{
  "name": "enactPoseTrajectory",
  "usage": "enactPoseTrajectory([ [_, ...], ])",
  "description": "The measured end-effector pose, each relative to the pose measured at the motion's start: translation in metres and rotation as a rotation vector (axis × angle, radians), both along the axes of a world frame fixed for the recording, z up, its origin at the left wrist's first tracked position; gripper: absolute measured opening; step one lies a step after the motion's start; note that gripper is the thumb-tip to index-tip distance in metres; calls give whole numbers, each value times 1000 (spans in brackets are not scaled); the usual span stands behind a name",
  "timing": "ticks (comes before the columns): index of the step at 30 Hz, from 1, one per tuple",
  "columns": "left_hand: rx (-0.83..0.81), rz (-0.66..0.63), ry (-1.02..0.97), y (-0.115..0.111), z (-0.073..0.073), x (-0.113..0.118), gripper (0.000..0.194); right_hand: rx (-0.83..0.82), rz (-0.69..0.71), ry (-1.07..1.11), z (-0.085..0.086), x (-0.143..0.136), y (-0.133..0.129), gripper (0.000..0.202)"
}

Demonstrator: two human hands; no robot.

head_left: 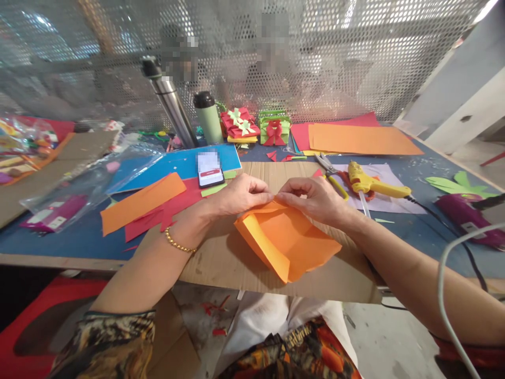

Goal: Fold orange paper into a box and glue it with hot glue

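Note:
An orange folded paper box (292, 231) rests on the cardboard sheet (221, 263) in front of me, its sides partly raised. At its far edge, my left hand (246, 196) pinches the paper between thumb and fingers. Close beside it, my right hand (311, 197) pinches the same edge, the two thumbs almost touching. The fingertips hide the exact fold they hold. Just right of my right hand lie scissors (335, 184) with yellow handles, partly covered by that hand, and a yellow glue gun (366, 184).
Orange strips (144, 202), red paper (183, 197) and a phone (210, 169) lie left. Behind stand a steel flask (169, 100), a green bottle (208, 118), a red paper box (240, 123) and a green one (275, 129). Orange sheets (363, 139) lie back right; a cable (442, 284) hangs right.

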State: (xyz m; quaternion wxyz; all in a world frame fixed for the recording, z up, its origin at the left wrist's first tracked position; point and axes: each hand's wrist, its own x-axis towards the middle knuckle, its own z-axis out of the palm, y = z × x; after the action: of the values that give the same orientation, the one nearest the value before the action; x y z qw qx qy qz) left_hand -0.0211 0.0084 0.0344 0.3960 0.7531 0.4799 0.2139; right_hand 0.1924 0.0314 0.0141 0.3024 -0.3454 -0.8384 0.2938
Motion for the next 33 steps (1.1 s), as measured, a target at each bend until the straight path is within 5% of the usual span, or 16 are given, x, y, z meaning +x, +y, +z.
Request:
enactPoseTrajectory([
  [9, 65, -23, 16, -2, 5, -1, 33, -289, 58, 105, 4, 4, 3, 72],
  [23, 134, -49, 17, -1, 5, -2, 24, -377, 60, 49, 1, 3, 2, 34],
  [33, 187, -45, 128, -1, 3, -2, 27, -209, 55, -35, 1, 1, 1, 50],
])
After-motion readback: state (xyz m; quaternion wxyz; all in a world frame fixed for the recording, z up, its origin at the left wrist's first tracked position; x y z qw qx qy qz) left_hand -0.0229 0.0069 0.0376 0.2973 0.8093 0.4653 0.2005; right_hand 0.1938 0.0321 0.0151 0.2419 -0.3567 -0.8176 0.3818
